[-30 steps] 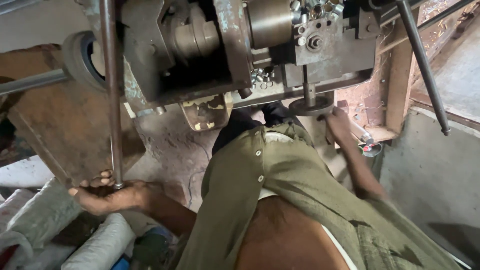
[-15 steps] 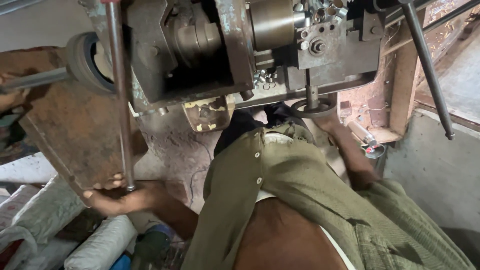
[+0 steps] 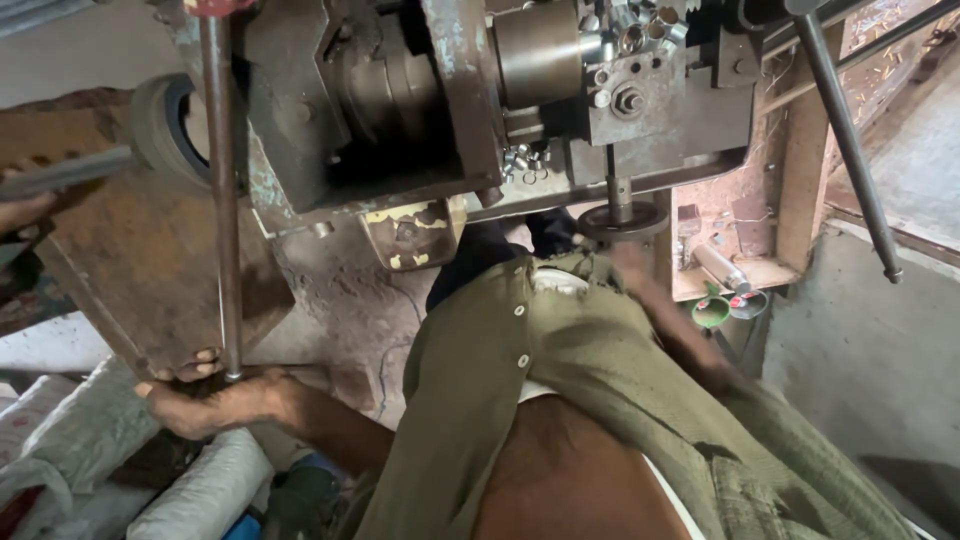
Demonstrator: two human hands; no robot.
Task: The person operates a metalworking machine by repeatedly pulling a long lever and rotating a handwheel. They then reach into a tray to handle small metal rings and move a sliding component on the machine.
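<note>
1. Rough grey concrete made up the workshop floor (image 3: pixel 340 290) and walls around the rig I was watching.
2. Above everything sat a heavy metal machine (image 3: pixel 470 110), greasy and worn, with a round steel drum at its top.
3. I saw a rusty brown plate (image 3: pixel 120 260) leaning at the left, beside white sacks (image 3: pixel 90 440).
4. My left hand (image 3: pixel 205 400) had its fingers (image 3: pixel 195 365) wrapped around the lower end of a long upright lever (image 3: pixel 222 200) rising to the machine.
5. My right hand (image 3: pixel 635 265) was blurred just under a small handwheel (image 3: pixel 620 218); I could not tell whether its fingers gripped anything.
</note>
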